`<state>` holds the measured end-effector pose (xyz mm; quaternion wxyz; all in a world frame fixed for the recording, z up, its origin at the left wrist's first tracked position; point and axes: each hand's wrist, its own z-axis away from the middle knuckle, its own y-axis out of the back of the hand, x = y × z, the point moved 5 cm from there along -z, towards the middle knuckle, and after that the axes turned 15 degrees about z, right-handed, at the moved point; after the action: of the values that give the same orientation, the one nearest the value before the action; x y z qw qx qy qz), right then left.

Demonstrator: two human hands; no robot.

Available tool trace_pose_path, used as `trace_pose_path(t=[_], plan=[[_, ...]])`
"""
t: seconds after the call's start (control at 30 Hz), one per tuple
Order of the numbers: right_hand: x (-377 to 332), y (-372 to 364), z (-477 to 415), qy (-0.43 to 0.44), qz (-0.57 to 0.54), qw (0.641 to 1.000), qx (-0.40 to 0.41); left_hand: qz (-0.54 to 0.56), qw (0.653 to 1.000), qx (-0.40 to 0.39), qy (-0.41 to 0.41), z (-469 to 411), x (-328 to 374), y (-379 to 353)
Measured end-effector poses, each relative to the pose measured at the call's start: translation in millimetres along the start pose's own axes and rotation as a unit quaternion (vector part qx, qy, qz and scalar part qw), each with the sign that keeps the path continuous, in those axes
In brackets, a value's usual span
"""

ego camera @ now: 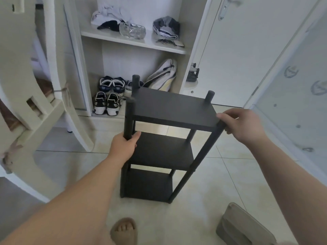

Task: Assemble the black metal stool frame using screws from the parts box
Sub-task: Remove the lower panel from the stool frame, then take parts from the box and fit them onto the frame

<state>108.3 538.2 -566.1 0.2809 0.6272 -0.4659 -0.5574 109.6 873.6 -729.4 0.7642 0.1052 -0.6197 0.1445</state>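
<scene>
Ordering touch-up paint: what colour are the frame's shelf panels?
Black, like the posts; the top shelf panel shows it best, in the head view.

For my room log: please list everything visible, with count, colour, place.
black frame: one, black, three shelves, upright on the floor
sneakers: at least two pairs, dark and white, cupboard bottom
glass bowl: one, clear, cupboard shelf
clothes: two piles, white and grey, same shelf
grey object: one, grey, floor, lower right
foot: one, tan slipper, bottom edge
left hand: one, grips the frame's front left post
right hand: one, grips its front right corner
</scene>
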Motion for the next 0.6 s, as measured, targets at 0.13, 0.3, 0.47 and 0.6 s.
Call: trace_pose_path(t=[0.13, 0.3, 0.47, 0.6], plan=[[42, 12, 0, -0.067, -0.019, 0.995, 0.065, -0.010, 0.994, -0.044, -0.104, 3, 24, -42], [120, 12, 2, -0.167, -0.053, 0.980, 0.097, -0.083, 0.970, -0.078, -0.217, 17, 43, -99], [205, -17, 6, -0.279, -0.103, 0.951, 0.087, -0.192, 0.928, -0.146, -0.284, 29, 51, -158], [265, -69, 21, -0.372, -0.168, 0.913, 0.026, -0.292, 0.880, -0.285, -0.245, 30, 39, -199]])
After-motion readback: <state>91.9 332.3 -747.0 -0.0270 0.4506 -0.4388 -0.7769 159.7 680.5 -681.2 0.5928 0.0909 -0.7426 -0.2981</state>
